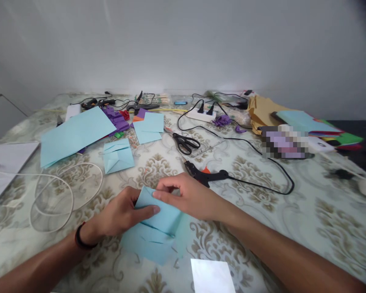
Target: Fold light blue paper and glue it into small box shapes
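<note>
A partly folded light blue paper (158, 228) lies on the patterned table near me. My left hand (122, 211) presses on its left side, thumb laid flat across the paper and fingers curled behind its edge. My right hand (186, 195) pinches the paper's upper corner between thumb and fingers. A second folded blue piece (118, 156) lies a little farther back to the left.
A black glue gun (205, 175) with its cable lies just beyond my right hand. Black scissors (186, 143), a large blue sheet (75, 134), smaller blue squares (149, 126), a white cable loop (64, 191), a power strip (201, 114) and stacked coloured papers (308, 126) surround the spot.
</note>
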`<state>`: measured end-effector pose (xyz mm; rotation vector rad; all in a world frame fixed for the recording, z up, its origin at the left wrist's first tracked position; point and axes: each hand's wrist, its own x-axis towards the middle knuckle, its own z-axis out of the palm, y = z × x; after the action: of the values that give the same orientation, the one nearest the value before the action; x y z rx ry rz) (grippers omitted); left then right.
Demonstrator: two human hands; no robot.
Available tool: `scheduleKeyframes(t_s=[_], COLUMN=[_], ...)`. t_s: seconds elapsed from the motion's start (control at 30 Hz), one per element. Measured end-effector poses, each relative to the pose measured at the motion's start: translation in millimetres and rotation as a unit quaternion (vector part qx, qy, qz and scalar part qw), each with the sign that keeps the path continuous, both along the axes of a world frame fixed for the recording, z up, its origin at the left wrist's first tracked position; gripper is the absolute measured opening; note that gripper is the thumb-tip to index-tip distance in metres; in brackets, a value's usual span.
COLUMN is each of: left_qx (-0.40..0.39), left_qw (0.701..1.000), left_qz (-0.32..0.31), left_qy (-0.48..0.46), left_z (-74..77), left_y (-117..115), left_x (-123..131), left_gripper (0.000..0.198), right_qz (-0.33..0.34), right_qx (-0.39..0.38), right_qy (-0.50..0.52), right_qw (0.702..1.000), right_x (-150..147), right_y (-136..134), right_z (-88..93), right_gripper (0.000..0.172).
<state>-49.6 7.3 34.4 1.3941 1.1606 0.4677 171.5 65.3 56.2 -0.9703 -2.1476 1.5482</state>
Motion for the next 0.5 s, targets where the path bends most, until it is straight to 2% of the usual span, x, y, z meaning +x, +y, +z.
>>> scheduleKeyframes(t_s=[0.17,0.23,0.27,0.37,0.4,0.5], left_qx=[-0.019,-0.012,0.003,0.050,0.057,0.058], left_qw=[0.988,0.978,0.975,0.974,0.976,0.986], left_qz=[0.146,0.191,0.203,0.200,0.190,0.149], left_qy=[-0.047,-0.078,-0.087,-0.091,-0.084,-0.053], left_z=[-1.0,-1.7,-2.1,-2.5,-2.4,-3.2], left_y=[-1,0,1,1,1,-2], left_x=[-1,-1,0,4,5,6], left_gripper=[0.038,0.038,0.039,0.046,0.050,0.053], right_qz=[-0.047,-0.064,-0.066,-0.074,-0.082,-0.125], right_qx=[0.055,0.051,0.044,0.012,0.001,-0.010], right_qy=[0.031,0.030,0.025,0.000,0.004,0.061], right_qw=[0.997,0.996,0.997,0.997,0.997,0.990], right_x=[19,26,29,33,34,36], right_y=[4,-1,-6,-22,-28,-36], right_z=[20.0,23.4,22.5,10.7,5.5,-7.1], right_gripper=[0.035,0.046,0.057,0.095,0.096,0.074])
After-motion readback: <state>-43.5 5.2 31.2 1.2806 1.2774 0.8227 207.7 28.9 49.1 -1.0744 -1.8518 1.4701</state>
